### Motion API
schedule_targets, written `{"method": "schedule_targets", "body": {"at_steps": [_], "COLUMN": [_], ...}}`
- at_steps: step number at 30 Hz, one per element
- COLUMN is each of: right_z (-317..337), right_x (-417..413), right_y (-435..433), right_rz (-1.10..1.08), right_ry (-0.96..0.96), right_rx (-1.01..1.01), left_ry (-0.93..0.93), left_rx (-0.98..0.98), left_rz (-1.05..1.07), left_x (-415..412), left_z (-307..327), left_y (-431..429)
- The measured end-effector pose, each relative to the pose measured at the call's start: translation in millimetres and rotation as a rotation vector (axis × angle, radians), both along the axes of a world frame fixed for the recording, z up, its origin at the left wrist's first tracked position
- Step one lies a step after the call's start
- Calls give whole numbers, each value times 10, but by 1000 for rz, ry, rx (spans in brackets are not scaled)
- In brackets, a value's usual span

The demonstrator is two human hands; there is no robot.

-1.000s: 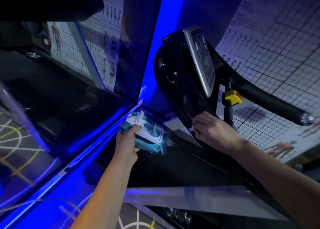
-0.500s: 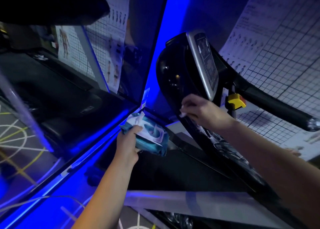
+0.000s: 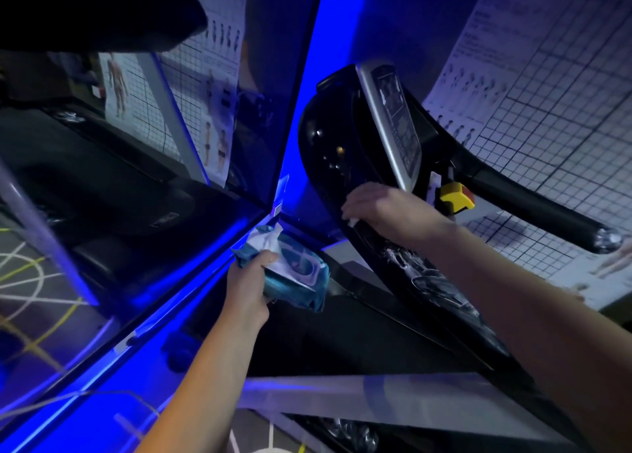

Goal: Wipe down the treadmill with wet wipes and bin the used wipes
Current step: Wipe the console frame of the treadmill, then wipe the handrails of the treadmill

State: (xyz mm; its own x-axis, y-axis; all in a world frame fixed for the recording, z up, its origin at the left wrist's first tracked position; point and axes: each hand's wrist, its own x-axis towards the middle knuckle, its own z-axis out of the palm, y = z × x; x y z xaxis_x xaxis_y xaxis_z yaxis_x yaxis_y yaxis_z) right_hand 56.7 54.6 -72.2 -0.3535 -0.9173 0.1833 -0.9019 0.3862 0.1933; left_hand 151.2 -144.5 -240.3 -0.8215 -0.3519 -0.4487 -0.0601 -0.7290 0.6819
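Right hand slid up the console, fingers clutching a wipe; left hand grips the pack.

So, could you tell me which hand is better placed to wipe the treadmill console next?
Right hand: it holds a wipe against the console; the left hand grips the wipes pack.
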Motion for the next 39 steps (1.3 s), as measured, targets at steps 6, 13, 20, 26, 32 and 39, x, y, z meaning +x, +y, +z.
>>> {"method": "schedule_targets", "body": {"at_steps": [6, 13, 20, 26, 32, 39], "right_z": [-249, -298, -322, -1104, -1490, -1419], "right_x": [142, 483, 364, 703, 1102, 953], "right_y": [458, 997, 405, 472, 712, 19], "right_rz": [54, 77, -196, -535, -853, -749], "right_ry": [57, 169, 110, 343, 457, 256], "right_rx": [239, 207, -463, -661, -1002, -1163], "left_ry": [-44, -49, -54, -19, 47, 66], "left_rx": [6, 12, 10, 21, 47, 34], "left_rz": [-24, -8, -22, -18, 25, 73], "left_x": [9, 2, 11, 21, 55, 43], "left_z": [-72, -163, -120, -60, 21, 139], "left_y": [10, 32, 65, 169, 287, 320]}}
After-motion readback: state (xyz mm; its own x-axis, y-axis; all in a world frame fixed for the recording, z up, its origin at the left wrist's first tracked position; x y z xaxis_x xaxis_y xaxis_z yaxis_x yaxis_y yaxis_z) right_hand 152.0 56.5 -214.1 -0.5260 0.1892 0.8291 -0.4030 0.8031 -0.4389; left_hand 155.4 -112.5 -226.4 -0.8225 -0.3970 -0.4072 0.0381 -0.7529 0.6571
